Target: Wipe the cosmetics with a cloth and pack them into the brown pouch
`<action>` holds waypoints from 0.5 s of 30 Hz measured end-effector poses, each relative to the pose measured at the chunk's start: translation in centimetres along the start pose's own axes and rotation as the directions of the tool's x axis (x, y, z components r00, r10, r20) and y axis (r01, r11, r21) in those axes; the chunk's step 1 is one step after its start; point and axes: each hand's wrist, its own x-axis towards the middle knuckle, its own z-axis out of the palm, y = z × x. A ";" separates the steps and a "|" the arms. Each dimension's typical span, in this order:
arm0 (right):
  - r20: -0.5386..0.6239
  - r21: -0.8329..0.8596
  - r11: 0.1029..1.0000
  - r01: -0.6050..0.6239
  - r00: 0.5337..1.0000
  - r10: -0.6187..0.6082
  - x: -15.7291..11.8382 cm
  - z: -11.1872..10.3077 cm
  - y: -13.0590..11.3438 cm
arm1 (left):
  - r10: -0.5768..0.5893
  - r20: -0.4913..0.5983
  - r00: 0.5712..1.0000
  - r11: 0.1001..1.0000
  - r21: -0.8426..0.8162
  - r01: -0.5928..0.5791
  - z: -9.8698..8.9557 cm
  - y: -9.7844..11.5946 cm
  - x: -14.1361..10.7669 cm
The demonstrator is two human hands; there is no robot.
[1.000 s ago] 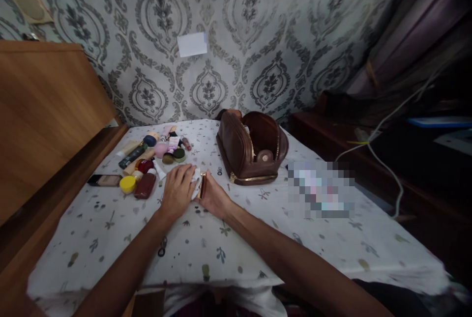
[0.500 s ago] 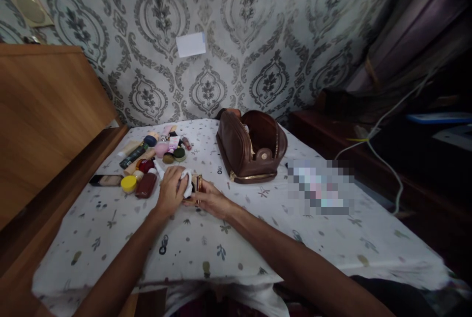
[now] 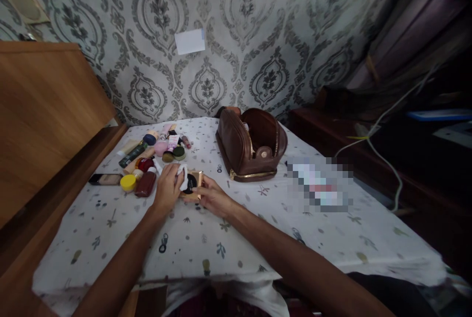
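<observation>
My left hand [image 3: 168, 187] is closed on a crumpled white cloth [image 3: 183, 177], which touches the left side of a gold square compact [image 3: 196, 192]. The compact has a dark round centre and faces up. My right hand [image 3: 215, 197] grips its right edge, fingers curled around it. Left of my hands lie several cosmetics, among them a dark red bottle [image 3: 146, 183], a yellow-lidded jar [image 3: 128, 184] and a dark green tube [image 3: 133, 155]. Beyond my right hand stands a brown bag [image 3: 250, 146] with its top unzipped and open.
A patterned white cloth [image 3: 236, 253] covers the table. On the right lies a blurred, pixelated item [image 3: 320, 184]. A wooden cabinet [image 3: 47, 110] borders the left side, the papered wall stands behind, and a pale cable [image 3: 383, 167] hangs at the right.
The compact has turned so its face with the dark circle shows more. My left hand with the white cloth has shifted slightly left. The view has moved a little.
</observation>
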 end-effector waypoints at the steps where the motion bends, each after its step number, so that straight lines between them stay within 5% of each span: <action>1: -0.009 0.026 1.000 0.003 1.000 -0.003 0.0 0.0 -0.1 | -0.069 -0.012 0.998 0.996 -0.049 0.068 0.1 -0.1 0.0; 5: -0.054 0.126 0.991 0.036 0.998 -0.030 0.0 -0.2 -0.3 | -0.265 0.032 0.964 0.939 -0.219 0.266 0.7 0.1 -0.3; 15: -0.167 0.281 0.956 0.084 0.985 -0.038 0.6 -0.9 -0.7 | -0.183 0.092 0.979 0.958 -0.208 0.198 0.7 0.9 -0.6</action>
